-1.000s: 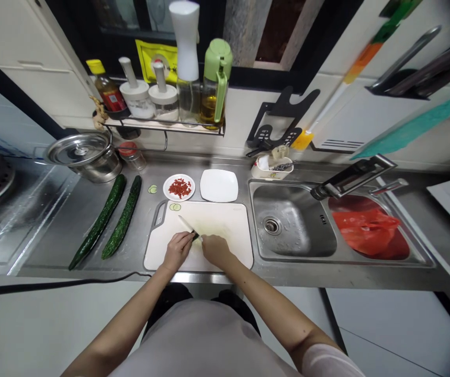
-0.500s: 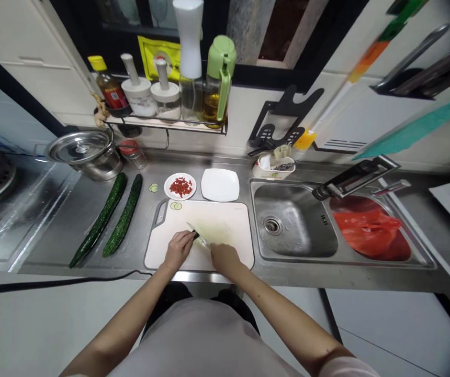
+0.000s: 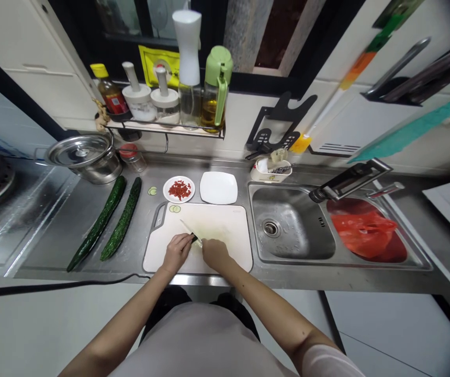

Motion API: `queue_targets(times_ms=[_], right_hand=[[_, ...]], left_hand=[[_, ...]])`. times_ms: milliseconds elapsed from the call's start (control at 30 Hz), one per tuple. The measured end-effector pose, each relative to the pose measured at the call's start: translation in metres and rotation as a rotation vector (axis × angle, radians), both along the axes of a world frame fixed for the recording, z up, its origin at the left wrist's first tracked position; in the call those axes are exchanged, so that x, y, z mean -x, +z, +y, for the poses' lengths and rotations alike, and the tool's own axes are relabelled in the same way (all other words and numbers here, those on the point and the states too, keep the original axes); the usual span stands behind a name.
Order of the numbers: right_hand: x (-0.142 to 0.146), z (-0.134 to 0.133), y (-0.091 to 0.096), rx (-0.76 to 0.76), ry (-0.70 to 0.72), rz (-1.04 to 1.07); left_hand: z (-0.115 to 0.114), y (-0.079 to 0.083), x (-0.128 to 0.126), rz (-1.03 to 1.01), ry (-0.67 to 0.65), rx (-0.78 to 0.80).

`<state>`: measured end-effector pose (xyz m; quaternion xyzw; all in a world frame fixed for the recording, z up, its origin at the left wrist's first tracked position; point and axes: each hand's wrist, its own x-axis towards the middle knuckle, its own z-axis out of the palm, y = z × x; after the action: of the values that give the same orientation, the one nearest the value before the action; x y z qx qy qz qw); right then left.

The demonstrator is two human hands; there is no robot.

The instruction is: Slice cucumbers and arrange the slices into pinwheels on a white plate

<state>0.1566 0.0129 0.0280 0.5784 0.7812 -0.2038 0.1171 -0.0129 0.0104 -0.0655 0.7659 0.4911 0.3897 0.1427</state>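
Observation:
My right hand (image 3: 216, 254) is closed round the handle of a knife (image 3: 188, 227), its thin blade pointing up and left over the white cutting board (image 3: 162, 251). Under the fingertips of my left hand (image 3: 177, 251) is a short dark-green piece of cucumber (image 3: 194, 237), pressed against the board beside the blade. Most of that piece is hidden by my fingers. Thin cucumber slices (image 3: 175, 209) lie at the board's top left corner. Two whole cucumbers (image 3: 98, 222) rest on the steel counter to the left.
Behind the board stand a plate of red chopped bits (image 3: 179, 189) and a white square plate (image 3: 218, 187). More cucumber slices (image 3: 152, 191) lie on the counter. A sink (image 3: 293, 225) is on the right, a lidded steel pot (image 3: 87, 154) at the back left.
My right hand and the knife have shifted slightly left, closer to my left hand. The left hand stays on the cucumber piece. The whole view has tilted a little.

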Motion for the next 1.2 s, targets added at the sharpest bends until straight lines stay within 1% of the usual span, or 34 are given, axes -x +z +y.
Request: queue_targets(times_ms=[233,367,467,567,700,800,933,1200], right_hand=[[0.007,0.005,-0.01,-0.019,0.002,0.038],[0.009,0.009,-0.009,-0.027,-0.011,0.049],[0.008,0.01,-0.006,-0.003,-0.007,0.043],[0.005,0.006,-0.003,0.031,-0.009,0.016],[-0.004,-0.009,0.0,0.034,-0.041,-0.031],[-0.011,-0.017,0.003,0.07,-0.069,-0.056],[-0.015,-0.02,0.004,0.113,-0.078,-0.06],[-0.004,-0.008,-0.003,0.028,-0.05,-0.03]], left_hand=[[-0.001,-0.001,0.0,-0.02,0.003,0.001],[-0.001,-0.002,-0.001,-0.013,0.001,-0.008],[-0.001,-0.001,-0.001,-0.005,0.006,-0.02],[-0.001,0.0,-0.002,-0.009,0.007,-0.024],[-0.001,0.0,-0.002,-0.02,0.001,-0.028],[-0.001,-0.001,-0.003,-0.025,0.004,-0.034],[-0.001,0.0,-0.004,-0.017,0.013,-0.035],[-0.001,0.0,-0.004,-0.021,0.013,-0.03]])
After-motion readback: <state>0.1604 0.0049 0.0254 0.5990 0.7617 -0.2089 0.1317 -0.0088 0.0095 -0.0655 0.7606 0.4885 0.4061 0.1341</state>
